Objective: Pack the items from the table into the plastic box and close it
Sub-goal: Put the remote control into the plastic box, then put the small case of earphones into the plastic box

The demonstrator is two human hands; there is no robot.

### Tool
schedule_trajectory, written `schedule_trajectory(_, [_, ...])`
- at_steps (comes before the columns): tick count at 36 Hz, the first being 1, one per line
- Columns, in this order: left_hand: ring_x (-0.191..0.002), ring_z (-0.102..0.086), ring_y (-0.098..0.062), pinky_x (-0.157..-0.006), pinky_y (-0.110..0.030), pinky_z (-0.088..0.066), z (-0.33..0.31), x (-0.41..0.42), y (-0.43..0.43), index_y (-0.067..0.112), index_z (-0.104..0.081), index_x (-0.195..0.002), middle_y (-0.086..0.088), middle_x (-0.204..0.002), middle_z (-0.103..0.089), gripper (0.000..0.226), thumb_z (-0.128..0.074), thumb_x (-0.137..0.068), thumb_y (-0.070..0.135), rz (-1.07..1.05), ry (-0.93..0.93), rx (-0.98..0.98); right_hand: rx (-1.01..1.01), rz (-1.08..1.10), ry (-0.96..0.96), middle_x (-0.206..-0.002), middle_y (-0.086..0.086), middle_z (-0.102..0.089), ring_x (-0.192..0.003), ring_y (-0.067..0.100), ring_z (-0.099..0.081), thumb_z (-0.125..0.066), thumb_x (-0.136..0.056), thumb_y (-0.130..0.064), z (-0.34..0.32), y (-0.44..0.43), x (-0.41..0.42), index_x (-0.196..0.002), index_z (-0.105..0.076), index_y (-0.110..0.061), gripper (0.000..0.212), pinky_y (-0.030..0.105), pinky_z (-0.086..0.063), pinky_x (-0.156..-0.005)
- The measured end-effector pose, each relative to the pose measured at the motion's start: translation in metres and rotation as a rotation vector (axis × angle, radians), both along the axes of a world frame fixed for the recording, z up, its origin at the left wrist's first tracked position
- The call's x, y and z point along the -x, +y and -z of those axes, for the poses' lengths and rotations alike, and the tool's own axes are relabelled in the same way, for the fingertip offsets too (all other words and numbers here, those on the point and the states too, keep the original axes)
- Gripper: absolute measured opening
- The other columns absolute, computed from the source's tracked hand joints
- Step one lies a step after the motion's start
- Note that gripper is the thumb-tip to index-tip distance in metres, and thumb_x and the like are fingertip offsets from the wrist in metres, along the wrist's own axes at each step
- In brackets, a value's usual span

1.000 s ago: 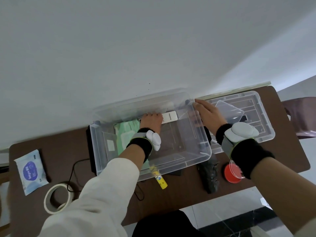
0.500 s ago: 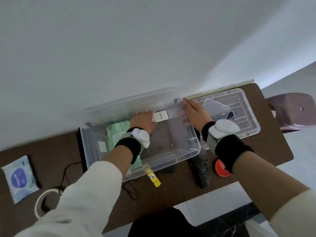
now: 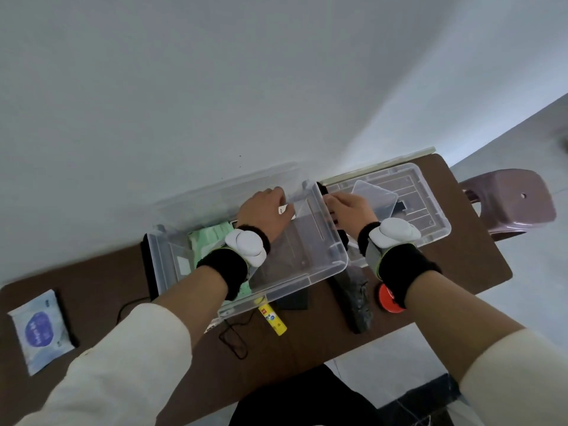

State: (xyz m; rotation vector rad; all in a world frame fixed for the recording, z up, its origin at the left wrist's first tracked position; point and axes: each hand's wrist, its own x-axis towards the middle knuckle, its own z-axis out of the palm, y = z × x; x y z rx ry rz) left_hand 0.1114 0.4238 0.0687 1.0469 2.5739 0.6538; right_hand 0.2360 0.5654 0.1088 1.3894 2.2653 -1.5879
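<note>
Item: plastic box (image 3: 307, 276), clear, open-topped, at the centre of the frame on a brown counter (image 3: 461, 272), its long side set against the wall (image 3: 215, 87). Packing looks to be at an early stage. Contents so far: a green packet (image 3: 212, 241) lying flat at the box's left end, which leaves floor space to the right. The left hand (image 3: 264, 210) reaches down inside towards the far wall, its fingers curled narrow around a small white packet (image 3: 285, 209), apparently to set it down beside the green one. The right hand (image 3: 350, 210) is at the box's right end with its fingers hooked over the rim there, most likely to steady the light shell against the other hand's push. Lid (image 3: 430, 216): lying flat just right of the box in the upper right of the frame, parked out of the way and not yet fitted. Unpacked, along the near edge: a yellow glue stick (image 3: 273, 319) partly under the box's front rim, a black cable (image 3: 233, 338) looped beside it, a dark bundle (image 3: 353, 299) of uncertain kind, and a red disc (image 3: 387, 302) half hidden by the right wrist. A wipes pack (image 3: 40, 330) lies well apart at lower left. A stool (image 3: 516, 204) stands beyond the counter's right end.
</note>
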Motion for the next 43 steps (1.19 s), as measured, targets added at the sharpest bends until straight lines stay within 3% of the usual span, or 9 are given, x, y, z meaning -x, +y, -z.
schedule_trajectory(2, [-0.085, -0.055, -0.023, -0.068, -0.031, -0.041, -0.006, -0.004, 0.002, 0.020, -0.055, -0.095, 0.001, -0.087, -0.060, 0.022, -0.052, -0.088, 0.041, 0.015, -0.005, -0.014, 0.010, 0.031, 0.017, -0.089, 0.008, -0.072, -0.088, 0.029, -0.068, -0.052, -0.094, -0.029, 0.000, 0.000, -0.005, -0.089, -0.070, -0.027, 0.019, 0.046, -0.056, -0.087])
schedule_trajectory(7, [-0.092, -0.053, -0.017, -0.074, -0.030, -0.043, -0.018, -0.011, 0.007, 0.022, -0.056, -0.103, 0.003, -0.096, -0.059, 0.022, -0.053, -0.089, 0.038, 0.053, -0.025, -0.079, 0.054, 0.114, 0.036, -0.083, -0.001, -0.066, -0.069, 0.014, -0.062, -0.052, -0.096, -0.022, 0.002, 0.006, -0.014, -0.114, -0.063, -0.011, 0.024, 0.032, -0.057, -0.067])
schedule_trajectory(12, [-0.096, -0.055, -0.021, -0.081, -0.031, -0.043, -0.034, -0.021, 0.025, 0.016, -0.059, -0.107, -0.002, -0.104, -0.058, 0.021, -0.054, -0.090, 0.027, 0.124, -0.057, -0.174, 0.065, 0.172, 0.005, -0.105, 0.011, -0.067, -0.093, 0.031, -0.066, -0.057, -0.091, -0.026, 0.003, 0.021, -0.030, -0.119, -0.059, -0.014, 0.030, 0.052, -0.052, -0.093])
schedule_trajectory(19, [-0.101, -0.054, -0.017, -0.084, -0.025, -0.041, -0.050, -0.038, 0.055, 0.016, -0.061, -0.109, 0.001, -0.109, -0.061, 0.021, -0.055, -0.090, 0.022, 0.129, -0.094, -0.253, 0.034, 0.199, -0.027, -0.115, 0.013, -0.065, -0.097, 0.032, -0.066, -0.058, -0.091, -0.024, 0.003, 0.046, -0.051, -0.124, -0.055, -0.017, 0.034, 0.050, -0.053, -0.091])
schedule_trajectory(25, [-0.106, -0.055, -0.018, -0.091, -0.031, -0.045, -0.059, -0.054, 0.086, 0.017, -0.058, -0.119, 0.000, -0.118, -0.060, 0.029, -0.054, -0.091, 0.022, 0.171, -0.163, -0.206, 0.017, 0.221, -0.044, -0.118, 0.015, -0.064, -0.105, 0.033, -0.063, -0.057, -0.090, -0.020, 0.006, 0.071, -0.072, -0.128, -0.051, -0.016, 0.038, 0.050, -0.050, -0.095])
schedule_trajectory(32, [-0.109, -0.055, -0.020, -0.095, -0.033, -0.045, -0.051, -0.069, 0.117, 0.019, -0.052, -0.131, -0.003, -0.123, -0.055, 0.041, -0.055, -0.090, 0.021, 0.176, -0.266, -0.119, 0.016, 0.237, -0.040, -0.100, 0.008, -0.062, -0.083, 0.025, -0.063, -0.055, -0.092, -0.017, 0.014, 0.088, -0.088, -0.142, -0.037, -0.014, 0.052, 0.046, -0.056, -0.084])
schedule_trajectory(38, [-0.117, -0.053, -0.026, -0.101, -0.040, -0.042, -0.040, -0.079, 0.143, 0.016, -0.042, -0.140, -0.009, -0.132, -0.051, 0.052, -0.055, -0.089, 0.022, 0.166, -0.296, -0.021, 0.031, 0.239, -0.045, -0.100, 0.009, -0.062, -0.089, 0.027, -0.064, -0.053, -0.092, -0.011, 0.026, 0.105, -0.098, -0.142, -0.039, -0.015, 0.052, 0.044, -0.055, -0.086])
schedule_trajectory(43, [-0.119, -0.052, -0.029, -0.102, -0.042, -0.043, -0.031, -0.083, 0.157, 0.014, -0.037, -0.141, -0.012, -0.132, -0.051, 0.061, -0.061, -0.086, 0.025, 0.147, -0.356, 0.069, 0.063, 0.256, -0.021, -0.079, 0.000, -0.060, -0.066, 0.013, -0.058, -0.053, -0.091, -0.007, 0.039, 0.112, -0.103, -0.141, -0.041, -0.017, 0.052, 0.030, -0.051, -0.066])
